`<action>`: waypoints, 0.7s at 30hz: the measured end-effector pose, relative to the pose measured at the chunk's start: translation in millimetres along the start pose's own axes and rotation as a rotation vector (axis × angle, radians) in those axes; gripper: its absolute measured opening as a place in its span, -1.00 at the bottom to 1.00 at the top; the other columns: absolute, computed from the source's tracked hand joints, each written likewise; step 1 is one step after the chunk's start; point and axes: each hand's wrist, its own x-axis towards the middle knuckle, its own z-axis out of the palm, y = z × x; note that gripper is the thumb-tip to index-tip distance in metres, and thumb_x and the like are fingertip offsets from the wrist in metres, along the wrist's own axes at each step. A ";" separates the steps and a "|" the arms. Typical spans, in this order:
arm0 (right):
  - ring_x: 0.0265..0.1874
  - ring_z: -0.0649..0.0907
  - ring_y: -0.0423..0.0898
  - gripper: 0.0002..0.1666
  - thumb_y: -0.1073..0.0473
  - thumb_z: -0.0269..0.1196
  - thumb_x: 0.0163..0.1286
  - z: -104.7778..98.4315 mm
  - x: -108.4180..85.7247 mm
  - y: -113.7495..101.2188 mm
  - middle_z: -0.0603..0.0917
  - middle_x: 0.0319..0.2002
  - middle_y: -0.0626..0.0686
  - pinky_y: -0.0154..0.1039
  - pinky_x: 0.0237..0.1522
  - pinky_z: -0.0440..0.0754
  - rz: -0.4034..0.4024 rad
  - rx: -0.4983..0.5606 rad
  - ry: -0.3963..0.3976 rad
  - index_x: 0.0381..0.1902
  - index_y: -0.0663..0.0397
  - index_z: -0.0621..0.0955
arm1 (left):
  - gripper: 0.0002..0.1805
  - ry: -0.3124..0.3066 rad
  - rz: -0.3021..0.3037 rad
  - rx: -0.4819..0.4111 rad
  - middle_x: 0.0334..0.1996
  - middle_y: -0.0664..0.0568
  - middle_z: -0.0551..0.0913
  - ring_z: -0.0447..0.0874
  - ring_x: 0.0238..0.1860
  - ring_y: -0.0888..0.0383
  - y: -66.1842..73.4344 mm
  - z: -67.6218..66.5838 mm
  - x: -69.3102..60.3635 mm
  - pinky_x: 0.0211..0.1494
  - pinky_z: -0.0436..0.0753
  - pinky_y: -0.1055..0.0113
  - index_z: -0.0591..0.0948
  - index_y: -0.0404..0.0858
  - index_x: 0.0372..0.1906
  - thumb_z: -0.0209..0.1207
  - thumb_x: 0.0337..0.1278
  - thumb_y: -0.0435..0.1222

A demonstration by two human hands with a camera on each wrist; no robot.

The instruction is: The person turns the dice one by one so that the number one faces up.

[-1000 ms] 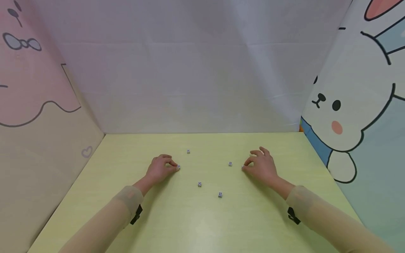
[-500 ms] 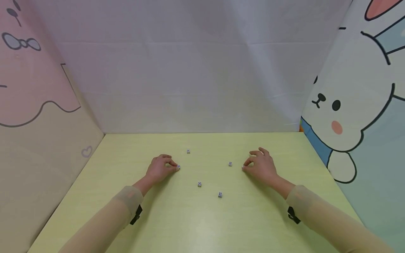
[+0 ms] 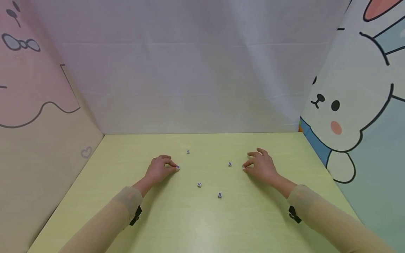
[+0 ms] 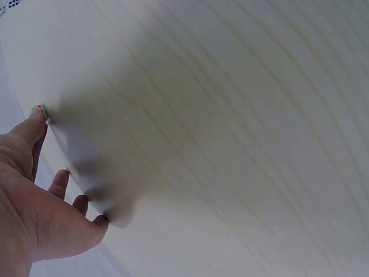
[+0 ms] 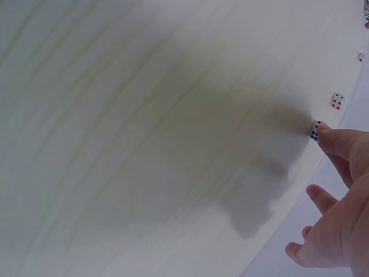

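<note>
Between thumb and forefinger my left hand (image 3: 160,169) pinches a small white die (image 3: 178,167), left of the table's middle. On the other side my right hand (image 3: 261,168) pinches another die (image 5: 315,131) at its fingertips, its other fingers spread apart. Just left of the right hand lies a loose die (image 3: 229,164), its red and dark pips showing in the right wrist view. Beyond the left hand sits a die (image 3: 188,152). Two more, a die (image 3: 199,185) and a die (image 3: 219,195), rest nearer to me. The held dice are partly covered by the fingers.
The pale yellow wooden table (image 3: 202,225) ends at a plain whitish back curtain (image 3: 202,88). A pink and beige printed panel (image 3: 47,158) stands at the left, and a panel with a cartoon rabbit (image 3: 373,151) at the right.
My right hand has shifted very slightly to the right with its die, its upper fingers a little more extended. The left hand and the loose dice stay put.
</note>
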 end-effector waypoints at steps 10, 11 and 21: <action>0.41 0.30 0.43 -0.87 0.18 0.46 0.27 -1.3 -1.9 1.1 0.62 0.21 0.30 0.40 0.38 0.21 0.000 0.029 -0.010 -0.23 0.01 0.85 | -0.82 -0.007 0.007 -0.003 0.33 -0.22 0.49 0.28 0.38 -0.40 3.2 -0.9 -1.6 0.43 0.29 -0.25 0.81 -0.15 -0.19 0.38 0.28 -0.13; 0.41 0.29 0.43 -0.85 0.17 0.45 0.27 -1.0 -2.0 1.9 0.62 0.22 0.31 0.41 0.38 0.20 0.008 0.041 -0.016 -0.20 0.02 0.85 | -0.82 -0.007 0.005 -0.006 0.33 -0.22 0.49 0.28 0.39 -0.40 3.3 -0.7 -1.7 0.44 0.28 -0.24 0.81 -0.15 -0.19 0.38 0.27 -0.13; 0.44 0.19 0.45 -0.79 0.12 0.45 0.26 -5.6 -2.6 10.5 0.56 0.28 0.31 0.47 0.35 0.17 0.083 0.081 -0.027 -0.14 -0.01 0.83 | -0.84 0.005 0.009 0.000 0.33 -0.21 0.50 0.29 0.38 -0.39 0.7 -0.1 -0.6 0.42 0.31 -0.24 0.82 -0.13 -0.20 0.38 0.27 -0.13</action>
